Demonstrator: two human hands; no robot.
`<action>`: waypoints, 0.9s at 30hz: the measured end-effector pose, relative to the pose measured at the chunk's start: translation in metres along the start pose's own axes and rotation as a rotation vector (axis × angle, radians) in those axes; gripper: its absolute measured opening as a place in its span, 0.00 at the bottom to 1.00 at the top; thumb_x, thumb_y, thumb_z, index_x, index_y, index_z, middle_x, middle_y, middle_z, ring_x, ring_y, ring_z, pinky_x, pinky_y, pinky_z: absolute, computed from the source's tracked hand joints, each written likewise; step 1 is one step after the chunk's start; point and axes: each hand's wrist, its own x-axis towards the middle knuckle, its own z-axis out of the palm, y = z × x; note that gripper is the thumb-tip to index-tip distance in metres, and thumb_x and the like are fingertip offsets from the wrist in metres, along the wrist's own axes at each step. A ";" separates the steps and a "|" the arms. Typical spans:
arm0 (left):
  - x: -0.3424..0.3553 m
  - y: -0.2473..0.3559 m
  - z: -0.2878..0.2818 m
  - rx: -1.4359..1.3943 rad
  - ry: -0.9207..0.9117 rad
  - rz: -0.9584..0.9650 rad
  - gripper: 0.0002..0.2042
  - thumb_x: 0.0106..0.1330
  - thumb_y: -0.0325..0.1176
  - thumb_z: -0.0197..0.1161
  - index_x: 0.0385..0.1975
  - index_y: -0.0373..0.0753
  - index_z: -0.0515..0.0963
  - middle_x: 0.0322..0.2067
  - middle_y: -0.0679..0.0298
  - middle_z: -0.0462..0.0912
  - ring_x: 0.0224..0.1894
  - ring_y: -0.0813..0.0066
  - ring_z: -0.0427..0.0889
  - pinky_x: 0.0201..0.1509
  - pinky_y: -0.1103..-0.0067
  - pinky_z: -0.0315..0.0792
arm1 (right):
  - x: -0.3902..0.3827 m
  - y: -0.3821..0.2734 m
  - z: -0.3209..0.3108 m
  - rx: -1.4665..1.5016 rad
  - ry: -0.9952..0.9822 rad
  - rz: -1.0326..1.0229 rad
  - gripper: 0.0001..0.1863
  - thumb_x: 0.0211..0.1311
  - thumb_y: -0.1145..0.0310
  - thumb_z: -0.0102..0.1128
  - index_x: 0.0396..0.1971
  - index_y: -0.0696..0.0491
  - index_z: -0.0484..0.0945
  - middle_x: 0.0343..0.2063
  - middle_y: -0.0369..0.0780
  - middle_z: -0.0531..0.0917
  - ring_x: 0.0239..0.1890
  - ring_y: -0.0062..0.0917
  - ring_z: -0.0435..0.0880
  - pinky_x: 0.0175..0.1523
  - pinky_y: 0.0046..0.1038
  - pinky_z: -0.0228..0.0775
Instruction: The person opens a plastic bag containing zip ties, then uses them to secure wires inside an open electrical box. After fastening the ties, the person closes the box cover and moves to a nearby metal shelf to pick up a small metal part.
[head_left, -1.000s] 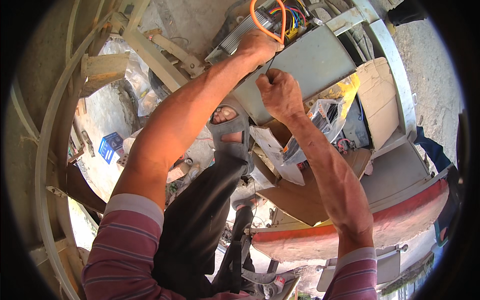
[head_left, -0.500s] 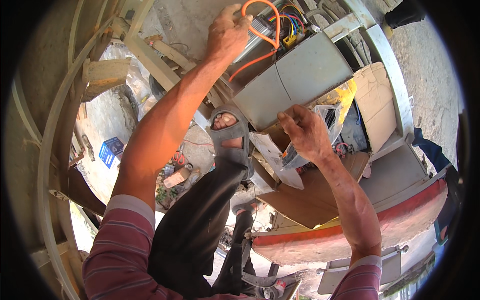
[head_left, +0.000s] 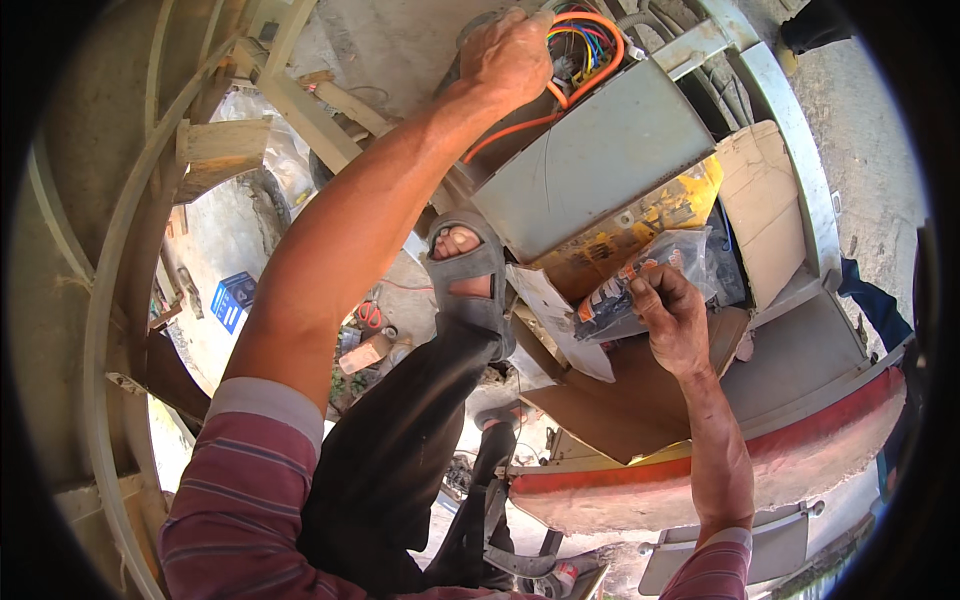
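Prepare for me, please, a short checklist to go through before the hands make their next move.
1. Right hand has hold of the clear plastic bag: ok, the fingers pinch it near its edge.
2. Left hand grips the orange cable: cannot tell, the contact is hidden.
3. Coloured wires covered: not ok, they show inside the orange cable's loop.
4. Grey metal panel free of loose things: not ok, a thin dark wire appears to lie on it.
5. Bag's contents identified: cannot tell, only dark shapes show.
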 end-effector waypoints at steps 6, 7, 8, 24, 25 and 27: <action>0.014 0.009 0.004 0.046 -0.002 0.083 0.12 0.70 0.29 0.54 0.47 0.37 0.82 0.51 0.40 0.80 0.54 0.37 0.80 0.58 0.52 0.75 | 0.001 -0.002 -0.004 0.044 0.011 -0.009 0.16 0.77 0.63 0.64 0.29 0.57 0.76 0.24 0.31 0.73 0.29 0.16 0.66 0.35 0.23 0.64; 0.016 0.010 0.005 0.080 0.007 0.106 0.12 0.70 0.29 0.54 0.46 0.37 0.82 0.50 0.40 0.80 0.53 0.38 0.80 0.59 0.52 0.74 | 0.002 -0.004 -0.003 0.041 0.011 -0.028 0.16 0.77 0.63 0.64 0.30 0.58 0.76 0.24 0.31 0.74 0.29 0.16 0.66 0.35 0.23 0.64; 0.017 0.009 0.007 0.114 0.014 0.127 0.11 0.69 0.30 0.55 0.46 0.36 0.82 0.50 0.41 0.80 0.53 0.39 0.80 0.60 0.52 0.74 | 0.002 -0.007 -0.002 0.051 0.004 -0.023 0.16 0.77 0.63 0.64 0.30 0.58 0.77 0.24 0.31 0.74 0.29 0.15 0.67 0.35 0.23 0.64; 0.039 0.018 0.024 0.051 0.071 0.047 0.09 0.67 0.27 0.54 0.36 0.36 0.83 0.43 0.44 0.85 0.46 0.39 0.85 0.51 0.52 0.79 | -0.003 -0.037 0.004 0.179 -0.023 -0.030 0.15 0.77 0.63 0.64 0.32 0.58 0.78 0.26 0.31 0.77 0.31 0.14 0.70 0.38 0.22 0.65; 0.040 0.018 0.026 0.080 0.071 0.042 0.09 0.67 0.27 0.54 0.36 0.36 0.83 0.43 0.44 0.86 0.46 0.39 0.85 0.51 0.52 0.79 | -0.002 -0.038 0.004 0.165 -0.018 -0.032 0.15 0.77 0.63 0.64 0.32 0.58 0.78 0.26 0.31 0.77 0.31 0.14 0.70 0.38 0.22 0.65; 0.039 0.018 0.030 0.138 0.068 0.032 0.09 0.67 0.28 0.54 0.36 0.37 0.83 0.42 0.45 0.86 0.46 0.39 0.85 0.51 0.51 0.79 | -0.002 -0.039 0.003 0.191 -0.026 -0.039 0.15 0.76 0.63 0.64 0.32 0.58 0.79 0.26 0.31 0.77 0.31 0.14 0.70 0.38 0.22 0.65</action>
